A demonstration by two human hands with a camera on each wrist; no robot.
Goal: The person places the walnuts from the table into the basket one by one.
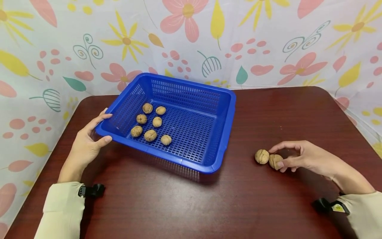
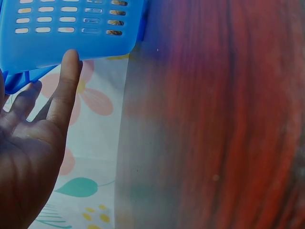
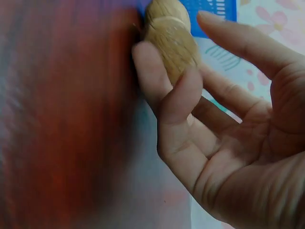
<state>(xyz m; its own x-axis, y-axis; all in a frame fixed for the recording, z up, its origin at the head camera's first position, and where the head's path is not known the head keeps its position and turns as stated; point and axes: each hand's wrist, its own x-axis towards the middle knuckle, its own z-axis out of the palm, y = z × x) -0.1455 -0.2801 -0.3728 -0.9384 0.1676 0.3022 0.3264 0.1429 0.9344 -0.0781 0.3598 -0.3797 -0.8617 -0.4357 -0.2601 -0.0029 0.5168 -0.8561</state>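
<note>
A blue plastic basket [image 1: 226, 132] with slotted walls stands on the table at the middle left. Several walnuts [image 1: 150, 135] lie in its left part. My left hand [image 1: 86, 141] grips the rim at the near left corner, thumb in front; in the left wrist view one fingertip [image 2: 71, 57] touches the basket's wall [image 2: 62, 47]. On the right, two walnuts sit side by side. My right hand [image 1: 307, 157] holds the nearer walnut [image 1: 275, 162] between thumb and fingers. The other walnut [image 1: 262, 156] touches it on the left, close to my index fingertip.
The dark red-brown table [image 1: 185, 205] reaches back to a white cloth [image 1: 191, 53] printed with flowers and leaves. Table surface lies between the basket and the two walnuts. Each wrist carries a black strapped device [image 1: 92, 191].
</note>
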